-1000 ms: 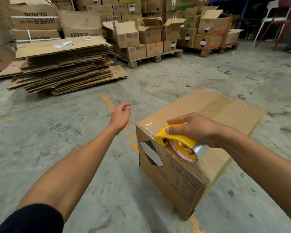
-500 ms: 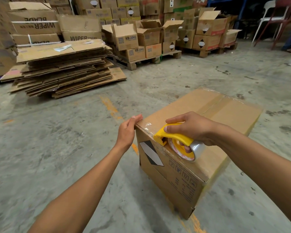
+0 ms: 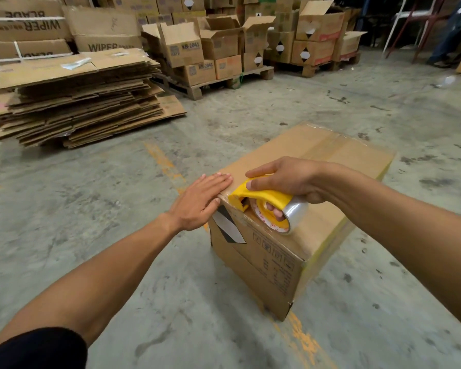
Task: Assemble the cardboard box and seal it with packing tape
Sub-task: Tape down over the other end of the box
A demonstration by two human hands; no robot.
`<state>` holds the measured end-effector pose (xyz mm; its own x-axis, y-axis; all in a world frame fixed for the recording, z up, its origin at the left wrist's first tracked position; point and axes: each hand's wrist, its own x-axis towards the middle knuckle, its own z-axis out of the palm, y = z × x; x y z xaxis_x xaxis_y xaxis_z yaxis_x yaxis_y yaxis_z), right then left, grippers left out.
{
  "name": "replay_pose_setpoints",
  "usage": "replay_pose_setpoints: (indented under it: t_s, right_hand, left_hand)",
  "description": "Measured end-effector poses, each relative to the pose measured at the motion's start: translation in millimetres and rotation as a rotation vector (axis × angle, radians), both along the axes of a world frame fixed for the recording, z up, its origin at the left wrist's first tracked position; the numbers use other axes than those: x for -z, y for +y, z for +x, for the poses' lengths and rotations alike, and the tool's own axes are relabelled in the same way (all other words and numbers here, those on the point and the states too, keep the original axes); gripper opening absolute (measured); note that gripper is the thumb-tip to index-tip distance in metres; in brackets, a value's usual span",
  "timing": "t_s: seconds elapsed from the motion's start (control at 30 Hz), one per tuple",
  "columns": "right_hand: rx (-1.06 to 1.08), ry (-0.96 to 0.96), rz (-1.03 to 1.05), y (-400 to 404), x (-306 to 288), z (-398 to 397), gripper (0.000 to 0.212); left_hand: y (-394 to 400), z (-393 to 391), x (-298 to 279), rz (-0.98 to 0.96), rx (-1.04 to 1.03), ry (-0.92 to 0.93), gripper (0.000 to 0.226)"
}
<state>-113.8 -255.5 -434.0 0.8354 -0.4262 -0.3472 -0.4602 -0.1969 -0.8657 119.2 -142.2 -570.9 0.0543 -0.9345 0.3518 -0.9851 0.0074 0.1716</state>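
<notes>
Box (image 3: 298,209): stands closed on the concrete floor (image 3: 117,262), top flaps down, so the upper face serves as a firm pressing surface.
Tape on top: clear strip already along the centre seam (image 3: 328,145), glossy against the cardboard; probably the main seal, laid first to hold the flaps shut.
Tape dispenser (image 3: 264,199): yellow, sits at the near top edge, roll of clear tape (image 3: 290,217) hanging over the side face; placed there, it seems, to carry or cut the strip at the corner.
Right hand (image 3: 288,179): wrapped around the dispenser from above, one finger through the roll's core, index finger stretched along the yellow body; likely for downward pressure and steering.
Left hand (image 3: 200,203): spread flat, fingers together, palm against the near left corner of the box just beside the dispenser nose; apparently to smooth the tape end down and to brace the box against sliding.
Gap between hands: small, fingertips close to the yellow nose but whether touching cannot be told.
Stage: late, by judgement; box formed and seam covered, end of strip being finished.
Risk: loose tape end curling back if not rubbed down.
Flattened cartons (image 3: 77,102): stacked well apart on the floor, presumably stock for further boxes.
Pallets with boxes (image 3: 210,49): farther back, clear of the work.
</notes>
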Motion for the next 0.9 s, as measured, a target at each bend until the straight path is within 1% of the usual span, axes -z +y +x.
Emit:
replay_pose_setpoints:
  t_s: [0.1,0.2,0.3,0.4,0.47,0.53,0.6,0.67,0.8,0.9]
  right_hand:
    - [-0.022,0.003,0.008,-4.2,-8.2,-21.4,0.048]
    - [-0.017,0.011,0.018,-2.6,-1.8,-61.5,0.042]
    - [0.010,0.039,0.039,0.8,3.6,-88.3,0.040]
    - [0.024,0.038,0.048,5.7,4.5,-83.3,0.040]
    - [0.012,0.032,0.034,10.5,3.2,-75.1,0.042]
    - [0.019,0.032,0.014,13.5,0.4,-71.1,0.043]
    - [0.036,0.025,0.005,14.3,-1.8,-70.5,0.043]
    - [0.055,0.014,0.002,13.6,-3.7,-70.6,0.041]
    - [0.075,-0.018,-0.010,19.0,-2.2,-69.7,0.037]
    - [0.067,-0.021,-0.012,24.6,0.1,-69.8,0.041]
  left_hand:
    - [-8.9,9.6,-12.5,0.000,0.002,-0.050,0.060]
    - [-6.2,15.0,-12.4,0.022,0.014,-0.081,0.061]
    - [-3.9,15.5,-12.4,0.061,0.019,-0.067,0.064]
    - [4.2,15.2,-19.9,0.115,-0.041,-0.053,0.066]
    - [13.2,6.4,-23.9,0.129,-0.024,-0.099,0.064]
    - [17.2,-16.3,-27.3,0.099,0.102,-0.167,0.066]
    - [11.7,-43.1,-28.8,0.108,0.228,-0.212,0.074]
    - [-1.7,-60.8,-26.8,0.131,0.288,-0.231,0.079]
    - [-10.0,-62.2,-18.8,0.091,0.270,-0.202,0.084]
    - [-3.3,-52.5,-19.0,0.058,0.249,-0.167,0.083]
